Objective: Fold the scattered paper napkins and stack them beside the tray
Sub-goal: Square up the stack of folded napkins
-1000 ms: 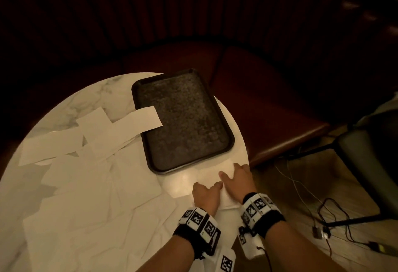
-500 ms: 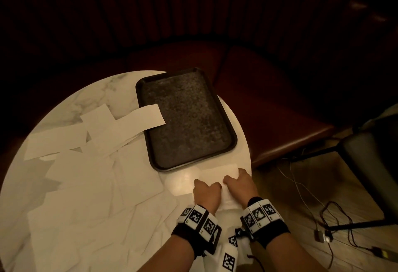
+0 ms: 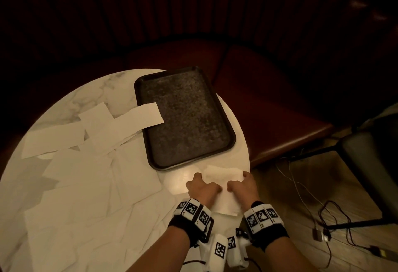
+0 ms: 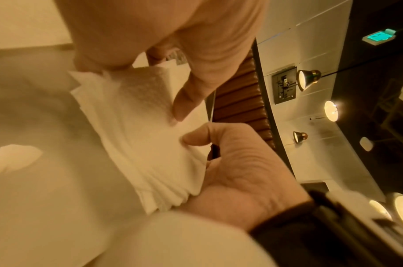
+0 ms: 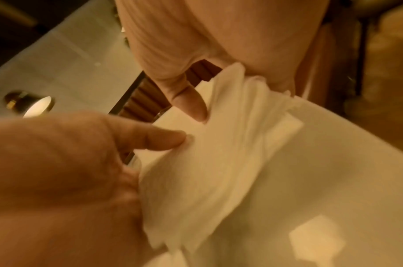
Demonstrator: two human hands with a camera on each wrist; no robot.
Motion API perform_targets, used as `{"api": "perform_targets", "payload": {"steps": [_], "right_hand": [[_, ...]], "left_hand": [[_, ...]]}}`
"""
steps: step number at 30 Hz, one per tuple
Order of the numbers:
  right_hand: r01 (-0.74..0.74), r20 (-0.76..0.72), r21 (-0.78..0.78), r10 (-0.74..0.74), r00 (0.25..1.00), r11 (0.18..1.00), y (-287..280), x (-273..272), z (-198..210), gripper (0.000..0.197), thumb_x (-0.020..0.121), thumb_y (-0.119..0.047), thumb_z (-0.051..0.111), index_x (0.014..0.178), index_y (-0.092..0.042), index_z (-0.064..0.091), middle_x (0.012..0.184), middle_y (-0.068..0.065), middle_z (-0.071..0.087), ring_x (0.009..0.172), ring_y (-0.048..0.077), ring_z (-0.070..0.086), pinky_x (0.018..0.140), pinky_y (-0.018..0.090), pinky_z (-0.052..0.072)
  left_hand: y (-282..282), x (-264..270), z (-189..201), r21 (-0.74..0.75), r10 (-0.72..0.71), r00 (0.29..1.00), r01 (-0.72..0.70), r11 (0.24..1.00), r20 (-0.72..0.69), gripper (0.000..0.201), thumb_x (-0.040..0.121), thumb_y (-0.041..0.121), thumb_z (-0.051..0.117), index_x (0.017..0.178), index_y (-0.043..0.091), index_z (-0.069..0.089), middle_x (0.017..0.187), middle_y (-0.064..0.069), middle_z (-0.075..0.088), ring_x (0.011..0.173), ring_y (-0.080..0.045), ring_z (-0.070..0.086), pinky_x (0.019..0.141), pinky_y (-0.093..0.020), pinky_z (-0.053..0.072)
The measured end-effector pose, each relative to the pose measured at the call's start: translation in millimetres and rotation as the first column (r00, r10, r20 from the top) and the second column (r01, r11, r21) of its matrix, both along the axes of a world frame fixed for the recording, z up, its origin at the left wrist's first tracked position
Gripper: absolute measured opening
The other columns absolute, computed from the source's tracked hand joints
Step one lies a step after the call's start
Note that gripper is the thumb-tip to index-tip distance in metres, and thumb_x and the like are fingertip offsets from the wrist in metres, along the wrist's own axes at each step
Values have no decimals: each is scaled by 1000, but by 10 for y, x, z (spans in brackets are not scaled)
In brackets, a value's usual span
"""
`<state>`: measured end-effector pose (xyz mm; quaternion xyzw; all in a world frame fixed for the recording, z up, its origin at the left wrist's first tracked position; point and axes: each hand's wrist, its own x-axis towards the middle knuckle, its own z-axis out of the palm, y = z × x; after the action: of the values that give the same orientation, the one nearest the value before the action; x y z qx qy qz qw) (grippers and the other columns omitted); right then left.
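A white paper napkin [image 3: 223, 174] lies at the table's near right edge, just in front of the dark tray [image 3: 187, 121]. My left hand [image 3: 199, 182] pinches its left side, thumb on top [image 4: 181, 112]. On the napkin's other side my right hand [image 3: 245, 180] grips it, bunching the paper [image 5: 253, 86] under curled fingers. The napkin [image 4: 138, 137] sags between the two hands. Several unfolded napkins [image 3: 86, 185] lie scattered over the left of the round marble table [image 3: 90, 90]. One napkin strip [image 3: 137, 116] overlaps the tray's left rim.
A dark red leather booth bench [image 3: 269, 103] curves behind the table. A dark chair [image 3: 370, 164] stands at the right, with cables [image 3: 323, 213] on the wooden floor. The table edge runs right beside my right hand.
Both hands have drawn back toward me and apart. Their fingers went from lying flat on the napkin to curling round its sides, and its far part now shows.
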<state>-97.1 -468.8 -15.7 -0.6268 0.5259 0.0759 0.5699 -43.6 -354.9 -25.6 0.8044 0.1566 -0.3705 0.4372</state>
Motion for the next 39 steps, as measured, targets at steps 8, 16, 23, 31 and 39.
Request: {"api": "perform_targets", "payload": {"steps": [8,16,23,31,39], "right_hand": [[-149,399,41,120,909,988,-41,-204,204,51,70,22,56,109,-12,62,102,9,65,98,21,62,76,27,52],[-237,502,-174,293,814,956,-8,-205,102,60,72,-1,77,122,-22,52,117,-13,60,106,-11,56,89,8,47],[-196,472,-188,263,842,963,59,-177,-88,60,75,-11,77,128,-17,48,120,-8,58,104,-15,55,87,3,43],[-274,468,-218,346,813,937,-64,-187,-150,77,74,5,75,134,-24,36,119,-21,51,106,-20,52,84,2,43],[-243,467,-250,336,818,937,-31,-145,-209,54,75,3,74,120,-16,53,115,-11,63,105,-5,61,88,12,50]], "left_hand": [[282,-46,173,-488,40,980,63,871,197,66,72,-16,66,122,23,49,109,-6,63,96,-16,64,77,-25,54],[331,35,108,-413,-183,893,362,836,411,70,78,0,76,136,20,43,122,0,60,112,-7,60,98,-25,49],[243,-26,26,-389,-205,892,369,844,402,81,79,3,76,144,16,29,131,4,51,116,3,52,106,-20,42],[384,137,26,-411,-206,913,348,842,351,89,72,10,85,144,23,34,131,13,55,115,12,55,103,-20,46],[263,89,-34,-348,-220,881,380,857,419,74,71,11,81,134,17,42,125,4,61,117,-6,59,102,-32,49]]}}
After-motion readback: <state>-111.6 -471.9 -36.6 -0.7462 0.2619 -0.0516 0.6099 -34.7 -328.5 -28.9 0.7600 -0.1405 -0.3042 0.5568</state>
